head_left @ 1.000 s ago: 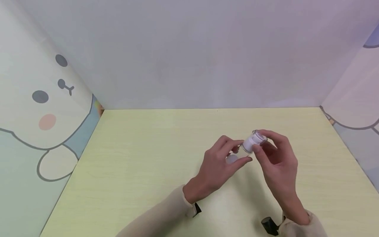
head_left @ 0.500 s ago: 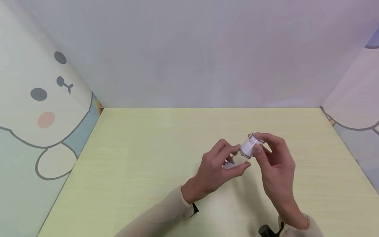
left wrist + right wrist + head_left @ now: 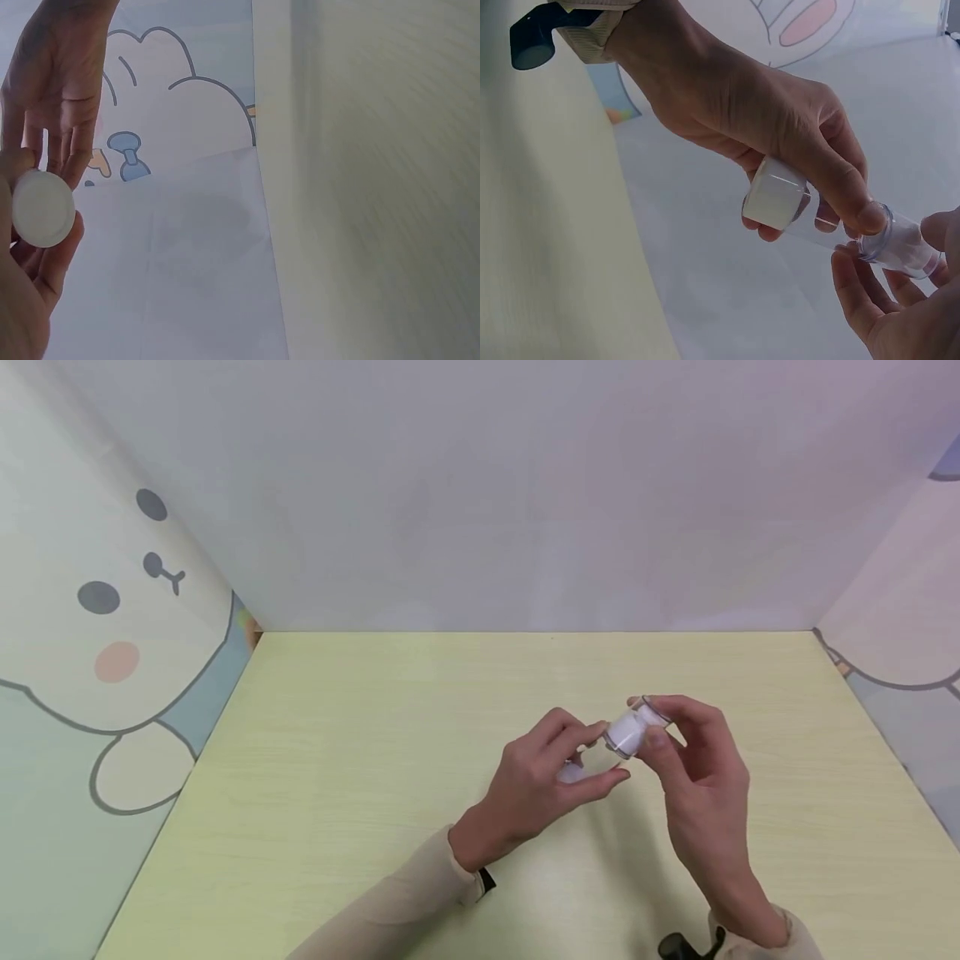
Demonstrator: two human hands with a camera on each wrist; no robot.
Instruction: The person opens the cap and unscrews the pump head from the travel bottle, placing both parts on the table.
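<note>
A small clear plastic tube (image 3: 819,229) with a white cap (image 3: 775,196) on one end spans both hands, tilted above the table. My left hand (image 3: 528,777) holds the tube between thumb and fingers, the cap lying toward its palm. In the left wrist view the round face of the white cap (image 3: 43,208) shows beside the fingers. At the other end, my right hand (image 3: 705,777) pinches a white and clear cylindrical end piece (image 3: 624,735) with thumb and fingers. A clear rim shows where the tube meets that piece in the right wrist view. The right fingers hide part of it.
A pale yellow wood-grain table (image 3: 360,735) lies under the hands. A plain grey-white wall (image 3: 480,502) stands behind it, and side panels with cartoon prints (image 3: 112,610) flank it. Black camera mounts (image 3: 678,946) sit at the wrists.
Both hands have shifted slightly left and down with the tube. The white and clear end piece has tilted, its rim now seen more side-on. Both grips stay on.
</note>
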